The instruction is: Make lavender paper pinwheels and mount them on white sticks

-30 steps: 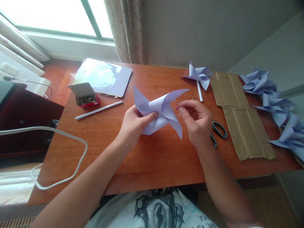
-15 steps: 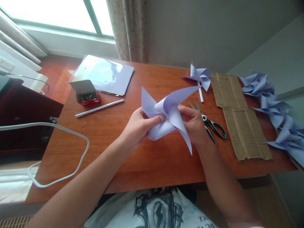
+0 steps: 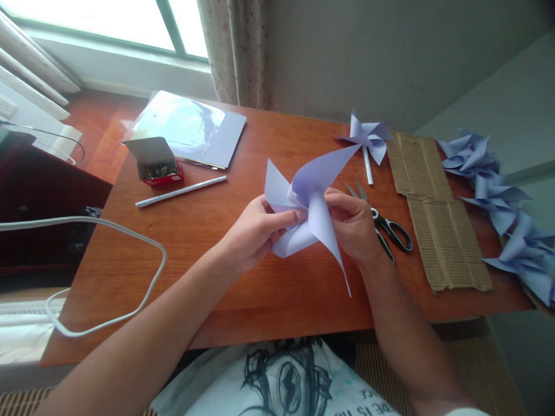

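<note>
A lilac paper pinwheel (image 3: 310, 202) is held above the middle of the wooden table (image 3: 244, 294). My left hand (image 3: 255, 230) pinches its folded centre from the left, thumb on top. My right hand (image 3: 353, 223) grips it from the right, fingers behind the blades; one blade hangs down over that wrist. Black-handled scissors (image 3: 387, 228) lie just right of my right hand.
A finished pinwheel on a white stick (image 3: 367, 139) lies at the back. Corrugated cardboard strips (image 3: 435, 211) and a row of pinwheels (image 3: 505, 206) fill the right side. At the left are a red box of pins (image 3: 158, 166), a white stick (image 3: 181, 191), a paper pack (image 3: 190, 129) and a white cable (image 3: 111, 274).
My right hand moved left from beside the pinwheel and closed on its centre. The pinwheel turned a little, one blade now pointing down. The scissors became fully visible.
</note>
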A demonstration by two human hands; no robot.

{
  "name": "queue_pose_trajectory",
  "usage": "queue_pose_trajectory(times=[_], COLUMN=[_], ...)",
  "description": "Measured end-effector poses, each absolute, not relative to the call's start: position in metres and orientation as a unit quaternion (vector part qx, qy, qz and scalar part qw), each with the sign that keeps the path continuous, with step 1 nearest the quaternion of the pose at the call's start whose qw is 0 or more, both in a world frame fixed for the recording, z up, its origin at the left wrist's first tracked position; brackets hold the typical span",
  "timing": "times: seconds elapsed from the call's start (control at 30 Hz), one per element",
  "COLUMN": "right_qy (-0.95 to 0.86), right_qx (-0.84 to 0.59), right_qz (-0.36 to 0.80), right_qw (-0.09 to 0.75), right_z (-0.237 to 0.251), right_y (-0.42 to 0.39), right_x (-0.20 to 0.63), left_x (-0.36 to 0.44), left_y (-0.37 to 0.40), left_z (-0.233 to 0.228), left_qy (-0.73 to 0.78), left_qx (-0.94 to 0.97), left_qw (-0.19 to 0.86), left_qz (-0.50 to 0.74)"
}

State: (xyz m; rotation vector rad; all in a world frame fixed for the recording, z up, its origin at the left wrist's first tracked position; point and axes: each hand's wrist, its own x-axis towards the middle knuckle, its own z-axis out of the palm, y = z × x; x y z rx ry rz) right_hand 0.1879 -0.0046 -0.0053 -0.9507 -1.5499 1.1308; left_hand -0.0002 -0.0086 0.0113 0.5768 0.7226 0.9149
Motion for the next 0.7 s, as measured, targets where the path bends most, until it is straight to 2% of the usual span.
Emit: queue_pose_trajectory(times=[0.3,0.7], right_qy=[-0.637,-0.614], right_qx=[-0.383,-0.389], right_qz=[0.456,0.47], right_qw=[0.49,0.501], right_z=[-0.005,0.009], right_y=[-0.009,-0.009], right_x=[0.188,0.185], left_x=[-0.003,-0.001], left_y=[-0.01,-0.009], left_z=[0.011,0.012], left_qy=[0.317,0.305], left_qx=[0.265,0.281], left_qw=[0.825,0.788], left_qz=[0.386,0.455])
